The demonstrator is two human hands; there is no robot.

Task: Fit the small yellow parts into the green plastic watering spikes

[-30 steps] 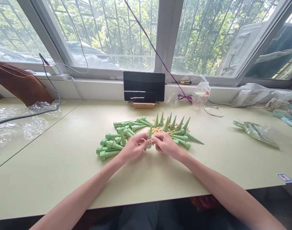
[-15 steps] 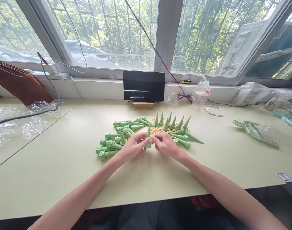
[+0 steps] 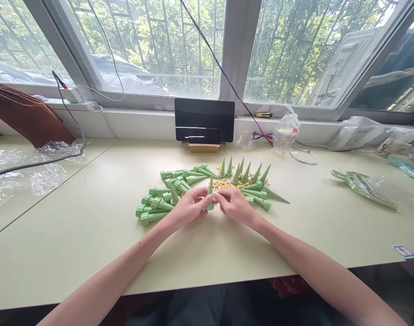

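My left hand [image 3: 189, 206] grips a green plastic plant-watering spike [image 3: 211, 184], its pointed end up and its wider base between thumb and fingers. My right hand [image 3: 236, 206] is closed in a pinch against the spike's right side; whatever its fingertips hold is too small and covered to make out. Just beyond both hands lies a pile of small yellow pegs [image 3: 222, 183]. More green spikes [image 3: 155, 218] lie on their sides to the left, one upright among them. Several upright spikes [image 3: 246, 173] stand behind the right hand, with others lying near them.
A black tablet [image 3: 204, 115] leans at the back on a cardboard stand [image 3: 204, 148]. To the right lie a white cable [image 3: 303, 156] and a wrapped green item [image 3: 363, 188]. Clear plastic wrap [image 3: 47, 174] and a dark cable [image 3: 40, 162] are at the left.
Both hands stay nearly in place around the upright spike, with only slight finger movement. The view has shifted very slightly.
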